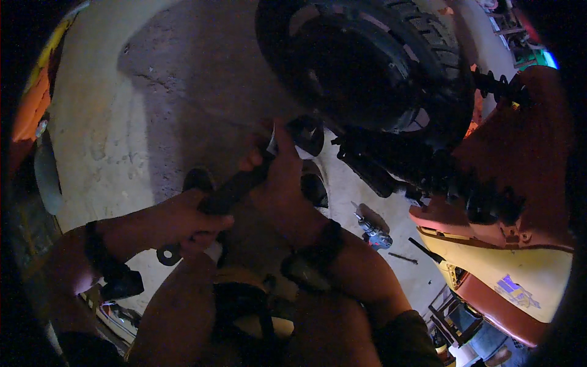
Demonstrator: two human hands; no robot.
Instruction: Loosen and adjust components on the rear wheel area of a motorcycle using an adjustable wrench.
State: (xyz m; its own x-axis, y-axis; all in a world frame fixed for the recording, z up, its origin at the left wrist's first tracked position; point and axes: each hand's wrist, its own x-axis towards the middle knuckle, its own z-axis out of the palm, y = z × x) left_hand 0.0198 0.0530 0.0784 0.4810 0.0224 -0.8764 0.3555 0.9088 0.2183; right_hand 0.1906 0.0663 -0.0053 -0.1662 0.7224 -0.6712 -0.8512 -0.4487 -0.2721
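Observation:
My left hand (199, 223) grips the lower end of a dark elongated object (235, 189), held diagonally above my lap. My right hand (275, 165) is wrapped round its upper end, where a short silvery part (271, 142) shows; what the object is, I cannot make out in the dim light. A large black wheel with a treaded tyre (361, 67) is above and right of my hands. Beside it are dark strut parts with a coil spring (480, 196). A power drill (374, 231) lies on the floor right of my right arm.
The red-and-yellow bodywork (501, 269) of a scooter fills the right side. A thin rod (403, 257) lies near the drill, a dark ring (168, 255) below my left hand. An orange object (33, 104) stands at the left edge on the concrete floor (104, 159).

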